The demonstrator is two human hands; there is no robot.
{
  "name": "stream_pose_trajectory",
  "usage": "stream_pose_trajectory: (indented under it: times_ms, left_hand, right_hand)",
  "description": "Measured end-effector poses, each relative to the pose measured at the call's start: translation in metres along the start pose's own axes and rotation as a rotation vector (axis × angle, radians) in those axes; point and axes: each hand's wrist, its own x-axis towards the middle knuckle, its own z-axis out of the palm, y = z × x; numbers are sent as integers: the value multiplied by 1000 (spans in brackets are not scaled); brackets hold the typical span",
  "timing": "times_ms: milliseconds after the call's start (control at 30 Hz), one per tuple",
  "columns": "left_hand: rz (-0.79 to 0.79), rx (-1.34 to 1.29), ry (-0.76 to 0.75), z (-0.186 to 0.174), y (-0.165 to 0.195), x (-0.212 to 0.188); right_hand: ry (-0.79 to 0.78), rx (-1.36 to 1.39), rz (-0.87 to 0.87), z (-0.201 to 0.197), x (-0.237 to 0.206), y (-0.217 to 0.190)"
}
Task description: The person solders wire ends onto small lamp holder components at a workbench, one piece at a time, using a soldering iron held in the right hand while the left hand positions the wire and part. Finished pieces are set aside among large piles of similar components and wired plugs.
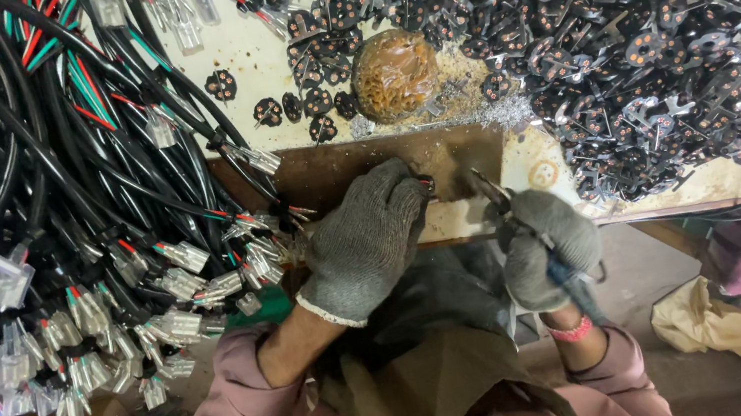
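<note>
at the table edge, hands: two, both in grey knit gloves, close together but not touching.
left hand: curled down over a small dark part at its fingertips, pressed to the brown plate; whether it truly pinches the part i cannot tell.
right hand: clamped round blue-handled pliers, one pair.
key relation: the pliers' long axis runs up and to the left, tips aimed at the gap just right of the left fingertips; the small part lies left of the tips, the left hand nearer to it.
beyond: one brown ball of copper strands on the table.
right heap: black plug inserts, too many to count.
left heap: black cables with clear terminal sleeves, uncounted, many.
</note>
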Motion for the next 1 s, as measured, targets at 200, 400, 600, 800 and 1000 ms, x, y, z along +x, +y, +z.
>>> stream_pose_trajectory:
  times_ms: [200, 400, 600, 800, 1000]
  left_hand:
    - [-16, 7, 9, 0, 0, 0]
    - [13, 39, 53, 5, 2, 1]
    - [-95, -1, -52, -11, 3, 1]
    - [-70, -47, 105, -30, -6, -5]
    - [-82, -58, 122, -24, -4, -7]
  right_hand:
    - [138, -347, 76, -8, -34, 31]
    - [32, 42, 193, 1, 11, -18]
    - [35, -237, -28, 20, 88, -72]
    - [143, -281, -123, 25, 82, -92]
    - [49, -199, -292, 45, 82, -118]
